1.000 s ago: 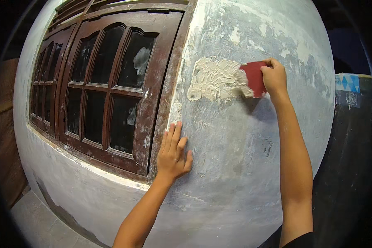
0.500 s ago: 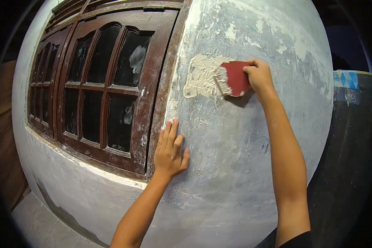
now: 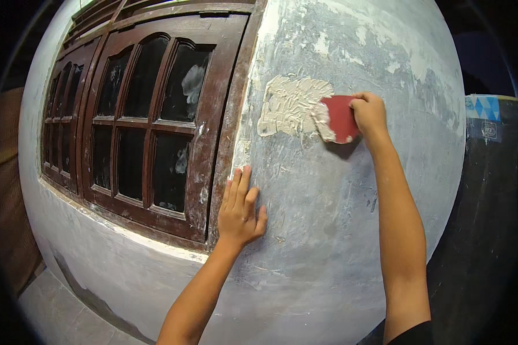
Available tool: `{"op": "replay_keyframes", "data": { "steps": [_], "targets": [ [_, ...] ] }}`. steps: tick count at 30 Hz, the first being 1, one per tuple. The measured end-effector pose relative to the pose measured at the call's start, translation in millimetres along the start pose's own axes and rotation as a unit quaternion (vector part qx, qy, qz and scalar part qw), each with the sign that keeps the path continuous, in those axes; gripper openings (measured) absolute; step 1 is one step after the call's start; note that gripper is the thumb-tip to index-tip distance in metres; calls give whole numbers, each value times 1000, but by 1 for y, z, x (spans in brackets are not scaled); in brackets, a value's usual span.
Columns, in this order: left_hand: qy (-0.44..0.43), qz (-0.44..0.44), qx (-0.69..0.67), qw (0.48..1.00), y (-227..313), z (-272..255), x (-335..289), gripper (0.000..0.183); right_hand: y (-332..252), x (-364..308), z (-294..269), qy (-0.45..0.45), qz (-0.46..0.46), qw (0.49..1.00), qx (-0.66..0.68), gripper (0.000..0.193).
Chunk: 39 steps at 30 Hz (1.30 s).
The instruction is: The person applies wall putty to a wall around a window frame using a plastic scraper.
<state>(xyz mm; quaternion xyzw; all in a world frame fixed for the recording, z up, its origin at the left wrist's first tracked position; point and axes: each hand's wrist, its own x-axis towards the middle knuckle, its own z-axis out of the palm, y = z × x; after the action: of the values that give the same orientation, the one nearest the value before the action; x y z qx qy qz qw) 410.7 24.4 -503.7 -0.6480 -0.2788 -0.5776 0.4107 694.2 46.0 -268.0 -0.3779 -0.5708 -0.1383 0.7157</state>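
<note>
My right hand pinches a red putty spreader by its right side. Cream filler coats the spreader's left edge, which rests at the right end of a rough patch of cream filler on the grey wall. The patch has ridges and streaks across it. Lower down, my left hand lies with stretched fingers against the wall, right beside the window frame. Nothing is in that hand.
A brown wooden window with dark, smudged panes fills the left side. Pale sill edging runs beneath it. At the right stands a dark surface with a blue and white patterned strip. Grey floor tiles show at lower left.
The spreader in my right hand has moved right and slightly down. The filler patch now reaches a little farther right. My left hand stays in place against the wall.
</note>
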Motion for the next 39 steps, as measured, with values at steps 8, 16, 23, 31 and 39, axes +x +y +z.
{"op": "replay_keyframes", "data": {
  "steps": [8,16,23,31,39],
  "targets": [
    [0,-1,4,1000,-1,-2,-1,47,-23,-9,0,-16,-12,998,57,30],
    [-2,-2,14,1000,-1,-4,0,47,-14,6,-21,2,-44,989,138,28],
    [1,-1,4,1000,0,-1,0,47,-12,3,-42,38,57,983,173,26],
    [-3,-2,3,1000,0,-2,0,48,-10,-3,-23,9,65,986,153,24],
    [7,4,30,1000,0,-1,0,46,-7,-10,-19,-7,35,990,138,25]
  ]
}}
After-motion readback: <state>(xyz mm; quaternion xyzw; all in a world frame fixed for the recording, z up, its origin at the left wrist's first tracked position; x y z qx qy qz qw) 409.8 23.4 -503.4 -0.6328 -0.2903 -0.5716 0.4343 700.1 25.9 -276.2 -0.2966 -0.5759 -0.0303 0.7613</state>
